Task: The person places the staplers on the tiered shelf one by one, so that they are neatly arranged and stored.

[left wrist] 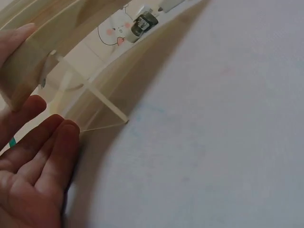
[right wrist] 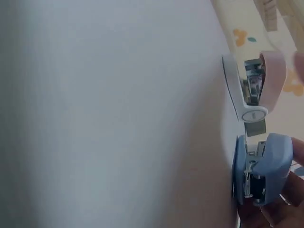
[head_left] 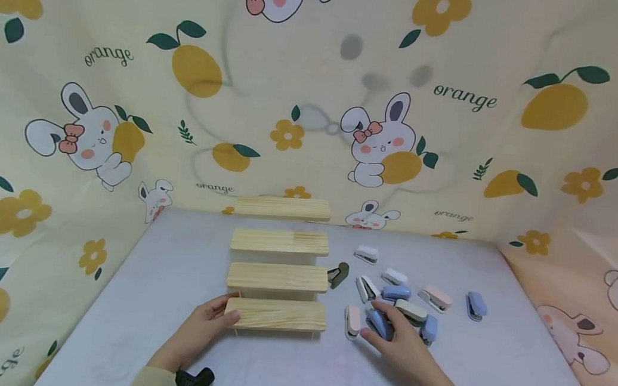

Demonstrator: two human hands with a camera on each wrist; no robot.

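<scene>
My left hand (head_left: 204, 324) grips the left end of the lowest board of a stepped wooden rack (head_left: 281, 316), thumb on top. The left wrist view shows its fingers (left wrist: 64, 152) by the board's underside and the clear side panel. To the right, my right hand (head_left: 404, 348) holds a blue stapler (head_left: 377, 322) between thumb and fingers, low at the table. This blue stapler (right wrist: 278, 166) stands on its edge in the right wrist view, the fingers partly hidden behind it. Just left of it is a pink stapler (head_left: 352, 320).
Several more staplers lie right of the rack, among them a cream one (head_left: 411, 311), a pink one (head_left: 436, 297) and a blue one (head_left: 476, 305). A dark green stapler (head_left: 340, 275) lies against the rack's right side. A patterned cloth (head_left: 310, 175) hangs behind the table.
</scene>
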